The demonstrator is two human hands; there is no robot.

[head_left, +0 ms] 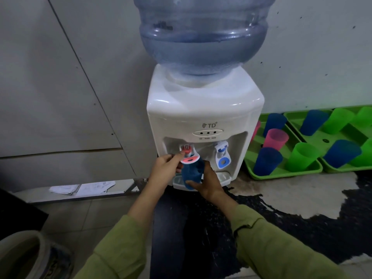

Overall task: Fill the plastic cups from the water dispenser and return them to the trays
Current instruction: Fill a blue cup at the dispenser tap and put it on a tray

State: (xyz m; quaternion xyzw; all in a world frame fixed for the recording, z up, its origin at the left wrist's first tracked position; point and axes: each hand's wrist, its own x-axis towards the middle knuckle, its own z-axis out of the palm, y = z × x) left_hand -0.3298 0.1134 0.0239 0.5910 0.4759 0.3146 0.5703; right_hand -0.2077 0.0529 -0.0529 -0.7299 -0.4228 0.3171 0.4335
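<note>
Blue plastic cup sits under the red tap lever of the white tabletop water dispenser, just above its pale drip tray; the right hand grips the cup from the side and below, fingers curled round its wall, while the left hand pinches the red lever with curled fingertips. Two green plastic trays lie just right of the dispenser, carrying blue, pink and green plastic cups; a large blue-tinted water bottle stands inverted on top; both forearms wear olive-green sleeves.
</note>
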